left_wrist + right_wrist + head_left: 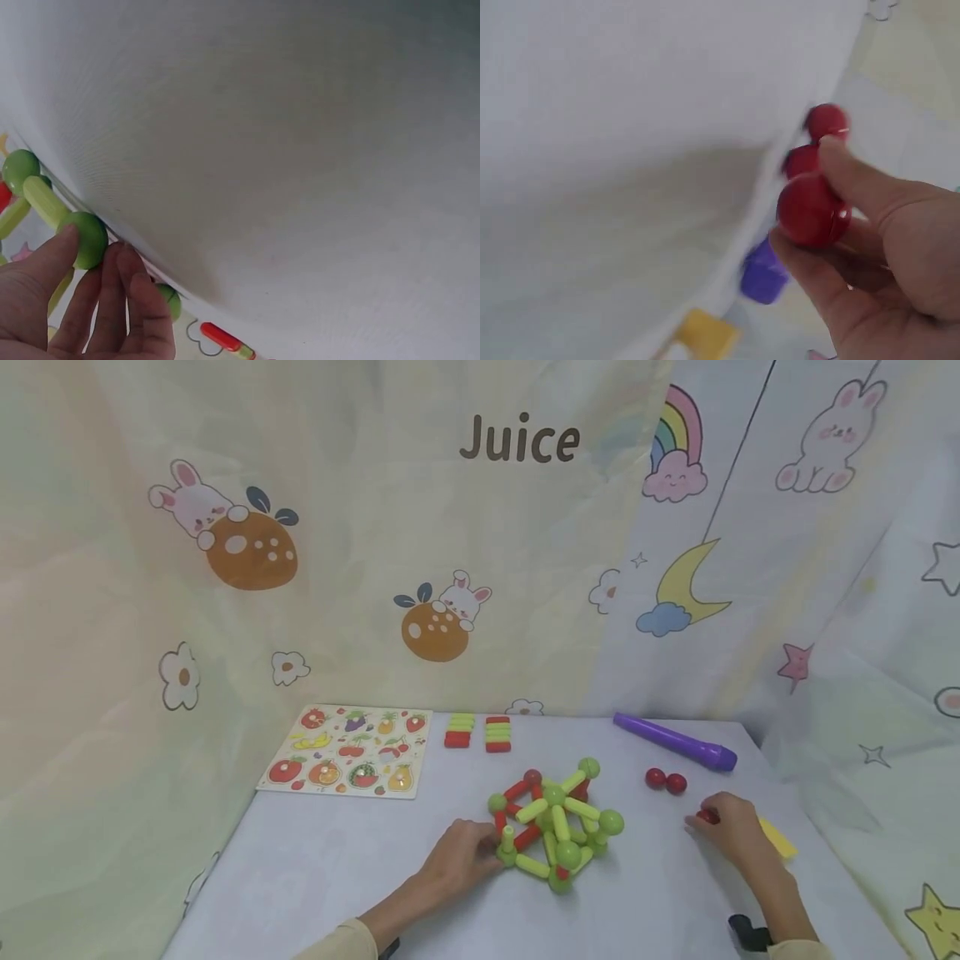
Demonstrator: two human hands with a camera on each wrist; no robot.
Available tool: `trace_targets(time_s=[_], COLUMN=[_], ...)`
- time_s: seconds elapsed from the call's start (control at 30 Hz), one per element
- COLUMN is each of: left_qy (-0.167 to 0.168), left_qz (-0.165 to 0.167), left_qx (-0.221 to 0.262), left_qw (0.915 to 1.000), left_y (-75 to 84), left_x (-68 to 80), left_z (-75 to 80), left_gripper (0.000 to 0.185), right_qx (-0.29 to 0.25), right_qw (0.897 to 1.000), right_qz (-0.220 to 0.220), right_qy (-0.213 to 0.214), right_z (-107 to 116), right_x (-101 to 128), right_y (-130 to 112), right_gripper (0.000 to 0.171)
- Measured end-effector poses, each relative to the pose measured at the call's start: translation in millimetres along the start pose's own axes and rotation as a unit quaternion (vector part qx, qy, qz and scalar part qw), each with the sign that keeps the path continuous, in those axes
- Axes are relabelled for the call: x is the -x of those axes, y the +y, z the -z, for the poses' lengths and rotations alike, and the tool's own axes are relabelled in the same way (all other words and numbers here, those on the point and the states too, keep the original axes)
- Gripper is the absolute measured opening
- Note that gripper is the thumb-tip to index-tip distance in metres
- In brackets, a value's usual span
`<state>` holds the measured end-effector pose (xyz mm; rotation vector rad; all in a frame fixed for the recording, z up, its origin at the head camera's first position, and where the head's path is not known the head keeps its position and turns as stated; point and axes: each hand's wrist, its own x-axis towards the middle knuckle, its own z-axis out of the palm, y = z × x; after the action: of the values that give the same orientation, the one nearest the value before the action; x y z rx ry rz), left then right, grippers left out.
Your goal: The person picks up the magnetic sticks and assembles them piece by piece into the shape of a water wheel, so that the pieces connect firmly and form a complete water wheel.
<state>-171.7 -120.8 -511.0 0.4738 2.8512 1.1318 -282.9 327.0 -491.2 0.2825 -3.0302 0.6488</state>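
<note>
A structure of red and green magnetic rods and balls (553, 795) stands on the white table in the head view. My left hand (462, 858) pinches a green ball (91, 240) at its lower left corner, thumb on one side and fingers on the other. From that ball a short light-green rod (508, 837) points up. To the right of the structure, my right hand (729, 832) holds a red ball (810, 210) between thumb and fingers. Two more red balls (666, 781) lie side by side on the table just beyond it.
Behind the red balls lies a purple microphone-shaped toy (675, 742). A yellow piece (777, 839) is beside my right hand. Stacked red and green rods (459, 731) form two small groups at the back, next to a fruit puzzle board (345, 752). Printed curtains (487, 527) hang behind the table.
</note>
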Motion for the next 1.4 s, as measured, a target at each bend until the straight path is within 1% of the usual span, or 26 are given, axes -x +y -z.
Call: trace_targets(time_s=[0.07,0.1,0.17,0.2,0.27,0.33,0.37,0.43,0.47,0.53,0.6,0.67,0.73,0.83,0.9,0.97,1.07,1.17,1.3,1.4], left_qy=[0.000,-0.001,-0.001,-0.002,0.000,0.003,0.005,0.007,0.007,0.007,0.006,0.008,0.009,0.009,0.008,0.008,0.012,0.019,0.027,0.029], left_qz=[0.002,0.002,0.001,-0.001,-0.005,-0.009,-0.009,-0.010,-0.011,-0.012,-0.013,-0.015,-0.015,-0.016,-0.022,-0.026,-0.032,-0.037,-0.047,-0.047], left_qx=[-0.001,-0.001,-0.002,-0.003,-0.006,-0.009,-0.010,-0.010,-0.009,-0.007,-0.008,-0.008,-0.010,-0.007,-0.004,0.000,0.000,-0.006,-0.015,-0.017], left_qw=[1.0000,1.0000,1.0000,1.0000,1.0000,0.9999,0.9999,0.9999,0.9999,0.9999,0.9999,0.9998,0.9998,0.9998,0.9997,0.9996,0.9994,0.9991,0.9984,0.9983], left_y=[0.4,0.4,0.0,0.0,-0.4,-0.2,-0.2,-0.4,-0.3,-0.2,0.2,0.4,0.1,-0.1,-0.5,-0.5,-0.4,1.0,2.5,3.2], left_x=[-0.2,-0.2,-0.2,-0.2,-0.1,0.1,0.0,-0.1,-0.2,-0.6,-0.9,-1.1,-1.1,-0.7,-0.4,-0.3,-0.1,0.5,1.1,1.4], left_z=[-0.4,-0.7,-1.5,-1.6,-1.8,-1.6,-1.4,-1.7,-1.9,-2.4,-3.1,-3.8,-4.4,-4.5,-4.4,-4.5,-5.2,-6.1,-7.5,-8.2], left_gripper=[0.024,0.024,0.024,0.024,0.025,0.025,0.025,0.025,0.025,0.024,0.024,0.024,0.025,0.026,0.027,0.027,0.026,0.025,0.023,0.024], right_qx=[-0.025,-0.043,-0.075,-0.090,-0.128,-0.165,-0.189,-0.234,-0.247,-0.259,-0.249,-0.224,-0.201,-0.172,-0.162,-0.154,-0.142,-0.128,-0.117,-0.112], right_qw=[0.997,0.992,0.976,0.967,0.949,0.938,0.934,0.924,0.919,0.912,0.910,0.909,0.907,0.900,0.897,0.896,0.901,0.904,0.905,0.906], right_qz=[0.047,0.077,0.142,0.171,0.229,0.270,0.283,0.300,0.307,0.316,0.325,0.338,0.351,0.375,0.381,0.377,0.364,0.357,0.357,0.356], right_qy=[0.058,0.089,0.150,0.166,0.173,0.140,0.108,0.045,0.016,-0.032,-0.068,-0.094,-0.116,-0.139,-0.157,-0.174,-0.191,-0.195,-0.198,-0.198], right_z=[4,6,12,15,22,26,27,26,25,20,14,8,2,-6,-9,-12,-16,-20,-23,-23], right_x=[8,12,19,22,27,31,33,35,35,35,33,30,26,22,20,19,17,15,15,15], right_y=[-19,-30,-58,-73,-104,-135,-149,-174,-185,-203,-217,-228,-237,-247,-251,-254,-256,-256,-255,-254], right_gripper=[0.035,0.032,0.029,0.028,0.030,0.034,0.035,0.036,0.036,0.035,0.035,0.037,0.038,0.038,0.037,0.035,0.034,0.034,0.034,0.034])
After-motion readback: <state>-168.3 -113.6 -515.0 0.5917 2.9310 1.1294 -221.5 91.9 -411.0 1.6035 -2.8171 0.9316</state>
